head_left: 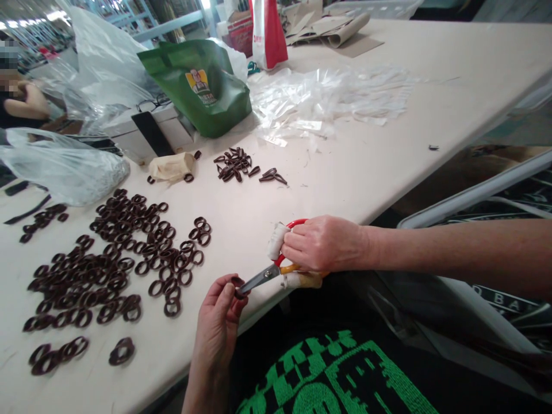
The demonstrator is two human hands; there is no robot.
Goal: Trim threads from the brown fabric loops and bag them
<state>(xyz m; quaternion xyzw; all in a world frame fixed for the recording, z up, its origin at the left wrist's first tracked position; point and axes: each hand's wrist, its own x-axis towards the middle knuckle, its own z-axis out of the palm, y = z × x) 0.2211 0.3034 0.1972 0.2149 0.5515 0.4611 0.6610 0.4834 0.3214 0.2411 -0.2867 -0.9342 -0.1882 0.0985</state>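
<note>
My right hand [321,244] grips a pair of scissors [276,267] with red, tape-wrapped handles, at the table's near edge. The blades point left and meet a small dark brown ring [236,283] pinched between the fingers of my left hand [219,319]. A large spread of the same brown rings [112,259] lies on the cream table [345,167] to the left of my hands. A smaller heap of flattened brown rings [236,164] lies farther back in the middle.
A green pouch [202,86], clear plastic bags [328,100] and a red-and-white bag [268,31] sit at the back. A crumpled clear bag [64,164] and a white box [146,132] lie at left. Another person [21,100] sits at far left.
</note>
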